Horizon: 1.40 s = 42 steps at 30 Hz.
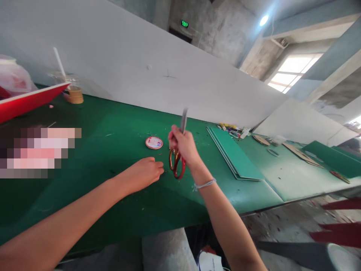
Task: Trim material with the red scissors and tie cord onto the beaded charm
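My right hand (183,145) is closed around a pair of scissors (178,158) with red handles, held above the green table (118,203); the blades point up and are blurred. My left hand (145,172) rests on the table just left of the scissor handles, fingers curled into a loose fist; I cannot make out anything in it. A small round disc (153,142) with a red rim lies on the table a little beyond my left hand.
A stack of green sheets (234,154) lies to the right, with markers and small tools (232,130) behind it. A plastic cup with a straw (70,88) and a red board (28,101) stand far left. A white panel (141,64) backs the table. Brown cut-outs (299,152) lie far right.
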### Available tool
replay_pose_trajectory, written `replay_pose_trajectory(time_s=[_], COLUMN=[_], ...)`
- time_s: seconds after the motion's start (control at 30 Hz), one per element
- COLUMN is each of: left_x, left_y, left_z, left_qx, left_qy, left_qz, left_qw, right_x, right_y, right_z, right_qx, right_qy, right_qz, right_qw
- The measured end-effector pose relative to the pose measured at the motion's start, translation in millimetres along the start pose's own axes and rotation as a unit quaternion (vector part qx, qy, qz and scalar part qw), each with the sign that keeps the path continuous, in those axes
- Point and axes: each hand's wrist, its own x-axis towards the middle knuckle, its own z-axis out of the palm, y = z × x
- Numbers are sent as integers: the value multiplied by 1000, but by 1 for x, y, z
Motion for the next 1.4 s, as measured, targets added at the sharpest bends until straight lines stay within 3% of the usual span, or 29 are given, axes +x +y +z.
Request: replay_pose_trajectory(time_s=[0.17, 0.27, 0.5, 0.73, 0.97, 1.23, 1.4], left_x=[1, 1, 1, 1, 0, 0, 0], left_y=[3, 4, 2, 1, -2, -2, -1], left_z=[-3, -6, -1, 1, 8, 8, 8], left_qx=[33, 32, 26, 55, 48, 53, 43], left_qy=[-26, -41, -14, -15, 19, 34, 23], left_qz=[-8, -8, -9, 8, 31, 24, 24], left_qw=[999, 999, 1000, 998, 998, 998, 999], right_x=[-4, -7, -12, -10, 4, -4, 3], right_y=[21, 10, -23, 16, -2, 25, 0], right_z=[1, -4, -3, 16, 14, 27, 15], right_qx=[3, 10, 16, -42, 8, -12, 3], right_qy=[17, 17, 4, -9, 5, -29, -3], right_qz=[39, 11, -51, 4, 5, 44, 27], right_qw=[999, 1000, 999, 999, 1000, 999, 1000])
